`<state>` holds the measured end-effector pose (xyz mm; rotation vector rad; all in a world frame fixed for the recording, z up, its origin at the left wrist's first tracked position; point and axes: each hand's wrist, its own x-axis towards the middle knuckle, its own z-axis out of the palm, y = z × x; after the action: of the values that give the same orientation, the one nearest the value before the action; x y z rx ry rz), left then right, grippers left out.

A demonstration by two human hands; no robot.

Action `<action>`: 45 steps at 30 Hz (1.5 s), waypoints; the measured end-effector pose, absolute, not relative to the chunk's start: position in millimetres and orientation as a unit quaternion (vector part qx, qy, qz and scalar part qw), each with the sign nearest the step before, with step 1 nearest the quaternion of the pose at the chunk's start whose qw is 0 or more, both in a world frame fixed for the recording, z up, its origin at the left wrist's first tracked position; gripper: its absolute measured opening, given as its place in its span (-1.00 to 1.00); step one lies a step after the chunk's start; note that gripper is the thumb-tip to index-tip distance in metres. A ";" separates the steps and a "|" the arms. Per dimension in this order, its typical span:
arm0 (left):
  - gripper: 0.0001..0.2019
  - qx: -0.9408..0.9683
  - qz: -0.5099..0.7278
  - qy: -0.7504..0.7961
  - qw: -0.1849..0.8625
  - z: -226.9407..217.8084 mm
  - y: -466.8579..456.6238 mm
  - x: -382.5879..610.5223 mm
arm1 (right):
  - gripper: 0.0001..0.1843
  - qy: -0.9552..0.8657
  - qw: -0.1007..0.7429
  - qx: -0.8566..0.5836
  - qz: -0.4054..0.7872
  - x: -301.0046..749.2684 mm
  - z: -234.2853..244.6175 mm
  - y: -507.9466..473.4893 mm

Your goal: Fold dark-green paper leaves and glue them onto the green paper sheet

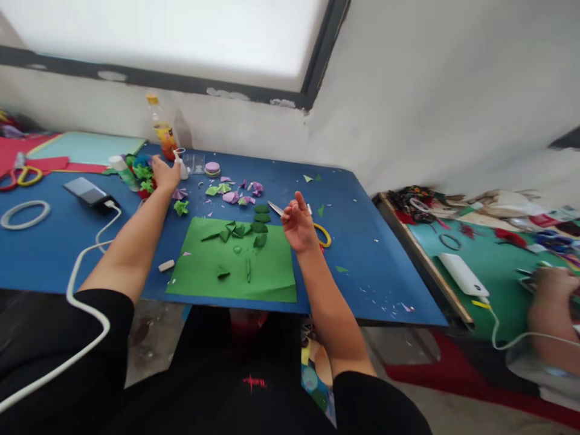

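Note:
My left hand (167, 174) reaches to the back left of the table, fingers spread. Its thumb is beside a small white squeeze bottle (182, 167); whether they touch I cannot tell. Left of that hand stands a bunch of green and blue paper flowers (143, 170). My right hand (299, 223) is raised palm up, fingers loosely bent and nothing visible in them. Behind it lie scissors with yellow handles (323, 234), partly hidden. Between my hands, a green sheet (272, 275) bears folded dark green paper pieces (233, 230). Dark green leaf shapes (261, 213) lie at its far edge.
Purple folded paper pieces (244, 192) and a macaron-shaped box (212, 168) lie farther back. A drink bottle (164, 130) stands by the wall. Left are a phone-like device (89, 192) with a white cable, a tape roll (25, 214) and scissors (20, 174). Another person's hand (555, 284) is at right.

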<state>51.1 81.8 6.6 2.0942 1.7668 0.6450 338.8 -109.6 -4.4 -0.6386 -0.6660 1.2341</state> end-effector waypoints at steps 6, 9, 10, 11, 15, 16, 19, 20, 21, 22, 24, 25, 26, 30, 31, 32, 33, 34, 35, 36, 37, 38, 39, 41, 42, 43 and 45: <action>-0.42 0.666 0.351 0.655 0.057 -7.1 48.1 44.3 | -0.70 -0.320 0.704 -0.351 0.527 334.1 -16.0 -101.0; -0.55 0.660 0.508 0.543 0.109 -21.2 22.8 58.7 | -0.74 -0.335 0.692 -0.398 0.500 334.0 -19.9 -96.9; -0.61 0.669 0.528 0.507 0.123 -26.3 14.3 64.7 | -0.76 -0.340 0.689 -0.408 0.493 334.7 -21.2 -95.3; -0.68 0.685 0.537 0.475 0.128 -31.1 6.1 70.4 | -0.78 -0.347 0.686 -0.418 0.484 335.6 -22.6 -93.8; -0.80 0.802 0.478 0.343 0.107 -43.4 -18.1 84.1 | -0.71 -0.421 0.658 -0.486 0.392 337.6 -25.6 -90.9; -0.81 0.828 0.453 0.317 0.094 -44.7 -21.4 84.9 | -0.62 -0.455 0.646 -0.501 0.353 336.1 -25.1 -92.2; -0.79 0.861 0.413 0.291 0.060 -46.8 -25.0 83.3 | -0.45 -0.590 0.571 -0.525 0.227 321.3 -20.8 -104.2; -0.78 0.862 0.409 0.294 0.051 -47.4 -24.5 82.3 | -0.50 -0.643 0.521 -0.526 0.194 312.6 -18.9 -110.7; -0.78 0.865 0.404 0.296 0.042 -48.1 -23.4 81.3 | -0.61 -0.702 0.455 -0.521 0.172 302.5 -17.1 -118.0; -0.78 0.867 0.398 0.297 0.033 -48.8 -21.8 80.5 | -0.71 -0.762 0.371 -0.505 0.160 291.8 -15.3 -125.7; -0.78 0.875 0.385 0.291 0.015 -50.3 -17.8 79.5 | -0.82 -0.853 0.212 -0.458 0.132 272.4 -11.7 -140.5; -0.78 0.880 0.379 0.286 0.008 -50.9 -15.8 79.2 | -0.85 -0.876 0.158 -0.443 0.110 265.9 -9.6 -147.0; -0.78 0.885 0.373 0.280 0.001 -51.5 -13.9 79.1 | -0.87 -0.887 0.118 -0.437 0.088 262.4 -7.1 -152.5; -0.78 0.902 0.344 0.261 -0.009 -51.0 -11.4 80.3 | -0.83 -0.862 0.122 -0.489 0.057 276.5 5.4 -167.8; -0.77 0.906 0.335 0.259 -0.006 -49.5 -12.9 81.2 | -0.83 -0.855 0.119 -0.501 0.059 283.0 7.3 -171.2; -0.77 0.910 0.324 0.260 0.000 -47.3 -15.6 82.2 | -0.84 -0.855 0.100 -0.504 0.070 288.6 7.9 -175.2; -0.76 0.914 0.310 0.262 0.011 -44.3 -19.3 83.5 | -0.84 -0.856 0.080 -0.503 0.084 292.5 6.8 -179.6; -0.75 0.918 0.294 0.265 0.028 -40.4 -24.1 84.7 | -0.83 -0.856 0.060 -0.505 0.098 294.3 4.2 -184.5; -0.75 0.923 0.272 0.268 0.051 -35.9 -29.8 85.8 | -0.80 -0.851 0.052 -0.512 0.105 294.1 0.1 -189.6; -0.76 0.928 0.244 0.271 0.078 -30.8 -36.0 86.7 | -0.77 -0.844 0.054 -0.522 0.105 292.4 -5.2 -194.5; -0.77 0.933 0.210 0.274 0.107 -25.5 -42.5 87.0 | -0.75 -0.836 0.064 -0.535 0.101 289.8 -11.2 -199.0; -0.77 0.935 0.173 0.276 0.137 -20.4 -48.8 86.9 | -0.75 -0.828 0.079 -0.547 0.094 287.0 -17.4 -202.8; -0.74 0.938 0.128 0.272 0.172 -15.8 -54.9 86.2 | -0.77 -0.820 0.096 -0.558 0.088 284.7 -23.3 -205.8; -0.70 0.936 0.031 0.251 0.245 -9.1 -65.0 84.0 | -0.81 -0.804 0.130 -0.574 0.080 282.3 -32.7 -209.2; -0.69 0.933 -0.013 0.241 0.269 -7.2 -68.9 82.8 | -0.84 -0.797 0.146 -0.580 0.080 282.3 -35.9 -209.9; -0.70 0.930 -0.046 0.232 0.282 -6.3 -72.2 81.8 | -0.86 -0.791 0.161 -0.585 0.080 282.9 -38.2 -210.1; -0.71 0.931 -0.080 0.221 0.280 -6.6 -77.3 81.3 | -0.87 -0.778 0.180 -0.597 0.078 284.4 -40.6 -209.5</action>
<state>81.3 -77.3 -6.6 2.4959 0.5914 -0.2153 284.4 -209.5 -40.6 -1.6866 -2.1978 0.2213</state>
